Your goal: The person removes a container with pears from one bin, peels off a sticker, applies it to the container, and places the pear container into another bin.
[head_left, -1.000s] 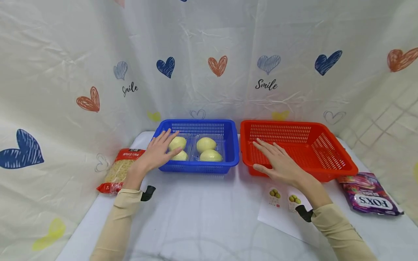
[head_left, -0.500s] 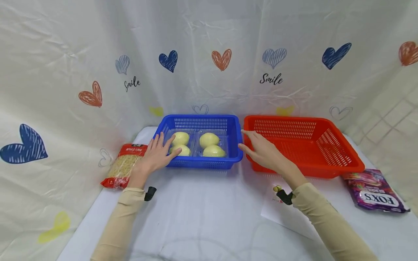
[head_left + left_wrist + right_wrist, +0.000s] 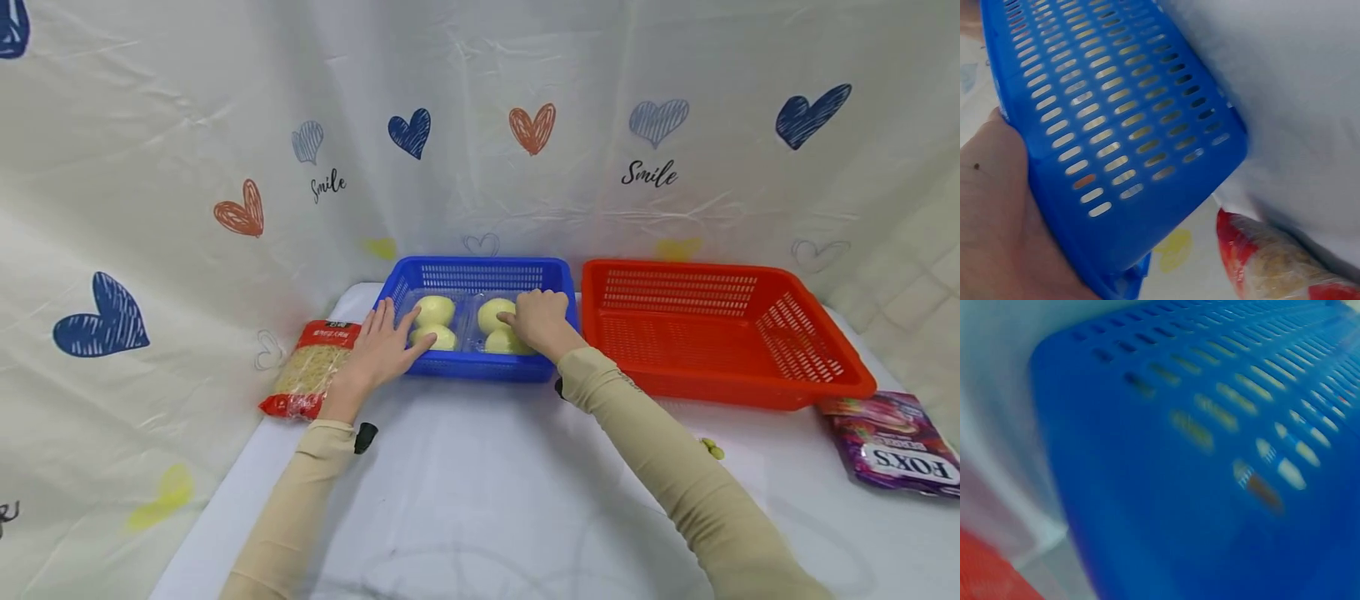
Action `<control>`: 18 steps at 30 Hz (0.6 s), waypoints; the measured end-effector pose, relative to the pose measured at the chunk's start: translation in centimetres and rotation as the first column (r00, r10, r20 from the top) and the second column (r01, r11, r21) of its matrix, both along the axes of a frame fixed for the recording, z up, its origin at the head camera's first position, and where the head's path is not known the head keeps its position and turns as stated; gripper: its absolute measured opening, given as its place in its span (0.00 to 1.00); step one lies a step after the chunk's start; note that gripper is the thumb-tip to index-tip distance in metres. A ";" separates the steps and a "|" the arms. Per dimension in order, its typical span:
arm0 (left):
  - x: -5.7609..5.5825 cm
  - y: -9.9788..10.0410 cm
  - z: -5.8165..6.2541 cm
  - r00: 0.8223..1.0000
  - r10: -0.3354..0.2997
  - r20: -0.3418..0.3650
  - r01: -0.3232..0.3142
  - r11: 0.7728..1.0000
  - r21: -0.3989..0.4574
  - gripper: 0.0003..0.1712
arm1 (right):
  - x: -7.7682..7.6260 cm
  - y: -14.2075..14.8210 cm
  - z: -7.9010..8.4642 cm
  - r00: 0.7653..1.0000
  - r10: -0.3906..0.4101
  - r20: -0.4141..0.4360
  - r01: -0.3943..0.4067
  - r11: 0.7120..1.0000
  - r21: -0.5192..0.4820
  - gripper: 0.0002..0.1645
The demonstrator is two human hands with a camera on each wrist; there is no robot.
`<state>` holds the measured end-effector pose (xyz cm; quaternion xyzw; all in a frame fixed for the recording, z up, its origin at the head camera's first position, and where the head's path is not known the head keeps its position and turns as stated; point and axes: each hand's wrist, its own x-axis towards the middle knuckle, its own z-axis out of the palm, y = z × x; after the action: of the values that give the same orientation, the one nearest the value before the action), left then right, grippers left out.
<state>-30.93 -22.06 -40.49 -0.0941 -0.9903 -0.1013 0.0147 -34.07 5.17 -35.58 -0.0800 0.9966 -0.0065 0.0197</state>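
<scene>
A blue perforated basket [image 3: 482,365] holds two clear plastic boxes side by side. Pale yellow, smooth, round fruits fill both the left box [image 3: 467,321] and the right box [image 3: 471,340]. My left hand [image 3: 378,354] reaches over the basket's front left corner, fingers straight and spread beside the left fruits [image 3: 435,311]. In the left wrist view that hand [image 3: 991,212] lies along the rim of the basket [image 3: 1129,231]. My right hand [image 3: 546,323] is over the right box, fingers bent downward, thumb by the right fruits [image 3: 492,316]. Its fingertips are hidden, so I cannot tell whether it grips anything.
A red perforated basket [image 3: 675,333] stands right of the blue one. A red-and-clear bag of dry, pale yellow food [image 3: 311,371] lies left, a purple Fox's bag [image 3: 896,442] far right. A paper with printed fruit pictures [image 3: 711,448] lies in front of the red basket.
My right hand has moved left from above the red basket into the blue basket, its fingers bending. The left hand stays at the blue basket's left corner. The head view has shifted slightly.
</scene>
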 end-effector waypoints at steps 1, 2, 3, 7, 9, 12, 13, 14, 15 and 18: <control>-0.1 -0.1 -0.2 1.000 0.003 -0.009 -0.003 1.000 -0.006 0.51 | -0.3 -0.3 -0.3 1.000 -0.010 0.008 0.010 1.000 0.010 0.36; -0.1 -0.2 -0.3 1.000 0.007 -0.020 -0.007 1.000 -0.011 0.51 | -0.5 -0.5 -0.5 1.000 -0.017 0.022 0.017 1.000 0.016 0.37; -0.2 -0.4 -0.3 1.000 0.012 -0.026 -0.012 1.000 -0.014 0.51 | -0.7 -0.7 -0.6 0.999 -0.025 0.047 0.024 1.000 0.010 0.39; -0.5 0.2 0.2 0.999 0.011 -0.048 -0.012 1.000 -0.019 0.49 | -1.3 0.4 -0.4 0.986 -0.052 0.156 0.071 0.990 -0.121 0.47; -0.5 0.2 0.6 0.999 0.012 -0.049 -0.013 1.000 -0.014 0.48 | -1.7 0.8 -0.1 0.978 -0.076 0.192 0.124 0.960 -0.251 0.53; -0.4 0.1 0.6 0.999 0.011 -0.050 -0.012 1.000 -0.014 0.47 | -2.1 1.6 0.2 0.982 -0.108 0.158 0.166 0.890 -0.425 0.65; -0.4 0.1 0.6 0.999 0.008 -0.050 -0.009 1.000 -0.010 0.47 | -2.0 1.9 0.3 0.983 -0.122 0.135 0.172 0.864 -0.474 0.67; -0.3 0.1 0.5 0.999 0.007 -0.048 -0.007 1.000 -0.011 0.48 | -2.0 2.2 0.4 0.985 -0.136 0.104 0.170 0.841 -0.514 0.68; -0.3 0.0 0.3 0.999 0.007 -0.045 -0.007 1.000 -0.011 0.48 | -1.8 2.5 0.5 0.988 -0.142 0.065 0.155 0.825 -0.544 0.65; -0.1 -0.1 0.0 0.999 0.012 -0.040 -0.013 1.000 -0.015 0.48 | -0.6 3.3 1.4 0.989 -0.144 -0.045 0.084 0.771 -0.631 0.57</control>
<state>-31.01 -22.14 -40.51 -0.0900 -0.9911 -0.0918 0.0344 -34.68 8.52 -34.13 -0.0216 0.9403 -0.3354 -0.0535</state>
